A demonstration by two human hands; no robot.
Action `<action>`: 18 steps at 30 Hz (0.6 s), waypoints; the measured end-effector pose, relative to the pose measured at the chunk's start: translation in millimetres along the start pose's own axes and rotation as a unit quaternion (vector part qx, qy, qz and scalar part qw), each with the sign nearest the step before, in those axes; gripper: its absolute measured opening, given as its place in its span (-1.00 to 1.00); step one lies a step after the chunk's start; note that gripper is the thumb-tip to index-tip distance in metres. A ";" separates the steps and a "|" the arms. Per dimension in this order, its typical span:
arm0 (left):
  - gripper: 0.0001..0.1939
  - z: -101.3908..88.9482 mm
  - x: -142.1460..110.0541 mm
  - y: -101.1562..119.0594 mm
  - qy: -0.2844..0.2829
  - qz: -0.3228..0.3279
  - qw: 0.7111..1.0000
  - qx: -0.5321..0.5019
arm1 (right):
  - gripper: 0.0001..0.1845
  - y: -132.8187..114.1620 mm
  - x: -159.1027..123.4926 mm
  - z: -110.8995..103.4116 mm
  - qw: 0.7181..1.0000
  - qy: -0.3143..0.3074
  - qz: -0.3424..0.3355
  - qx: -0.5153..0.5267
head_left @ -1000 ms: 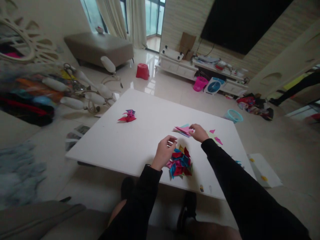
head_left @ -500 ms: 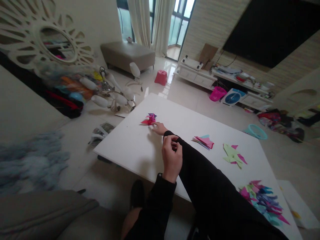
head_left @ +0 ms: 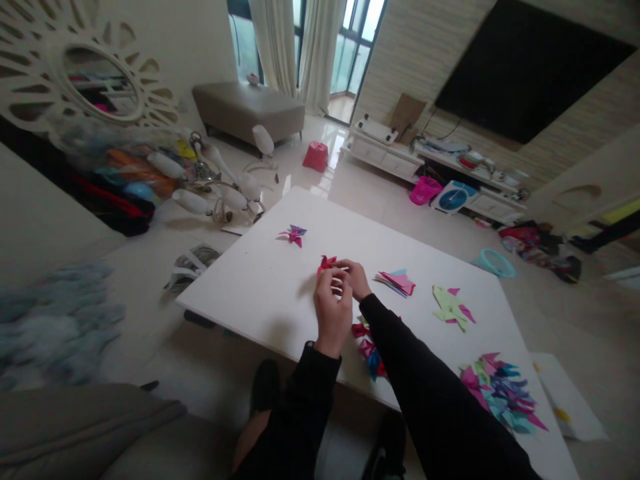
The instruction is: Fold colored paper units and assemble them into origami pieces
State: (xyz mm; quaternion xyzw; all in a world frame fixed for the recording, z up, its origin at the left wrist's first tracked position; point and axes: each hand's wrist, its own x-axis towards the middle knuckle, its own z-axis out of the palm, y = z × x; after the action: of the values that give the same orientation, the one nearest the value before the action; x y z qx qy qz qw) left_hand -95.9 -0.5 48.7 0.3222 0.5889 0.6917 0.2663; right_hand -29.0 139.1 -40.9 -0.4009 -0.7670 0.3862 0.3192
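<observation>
A red folded paper crane is up between my two hands, above the white table. My right hand pinches it from the right with bent fingers. My left hand has its fingers curled against its lower side, which they partly hide. Farther left on the tabletop lies a pink and purple folded crane. Under my right forearm several red, pink and blue folded cranes show in part. A stack of coloured paper lies beyond my right wrist.
Light green and pink folded pieces lie on the right of the table, with a heap of colourful paper cranes nearer its right edge. On the floor around stand a blue basket, a pink bin and a white lamp fixture.
My right hand has drawn back from the far-left cranes toward my left hand, bringing the red one along. The pink and purple crane stays behind. Cranes under my forearm have come into view.
</observation>
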 end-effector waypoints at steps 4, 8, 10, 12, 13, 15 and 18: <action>-0.93 6.7 -1.4 -7.7 -0.051 -0.032 0.998 0.011 | -0.79 4.8 -107.6 -82.0 0.991 0.113 0.076 0.017; -0.90 27.6 -11.9 -23.2 -0.196 -0.094 0.975 0.044 | -0.77 8.5 -189.8 -131.7 0.971 0.182 0.151 0.036; -0.86 41.2 -21.5 -30.4 -0.271 -0.123 0.953 0.062 | -0.77 12.3 -210.3 -143.6 0.965 0.206 0.151 0.052; -0.82 54.0 -32.6 -36.2 -0.340 -0.135 0.928 0.077 | -0.76 16.9 -220.4 -150.2 0.959 0.234 0.139 0.078; -0.81 59.7 -38.1 -38.7 -0.370 -0.134 0.916 0.081 | -0.74 18.9 -223.1 -152.3 0.957 0.243 0.133 0.092; -0.78 69.1 -47.9 -42.6 -0.415 -0.130 0.896 0.087 | -0.71 21.2 -226.0 -155.6 0.954 0.244 0.124 0.118; -0.72 79.0 -57.8 -45.6 -0.446 -0.133 0.879 0.103 | -0.73 20.4 -228.5 -160.2 0.958 0.226 0.112 0.132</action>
State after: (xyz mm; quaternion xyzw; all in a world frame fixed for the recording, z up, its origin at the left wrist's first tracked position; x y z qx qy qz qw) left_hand 1.1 14.5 3.9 0.5410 0.5131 0.3684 0.5552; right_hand 215.1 3.9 -19.5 -0.5156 -0.5667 0.4167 0.4893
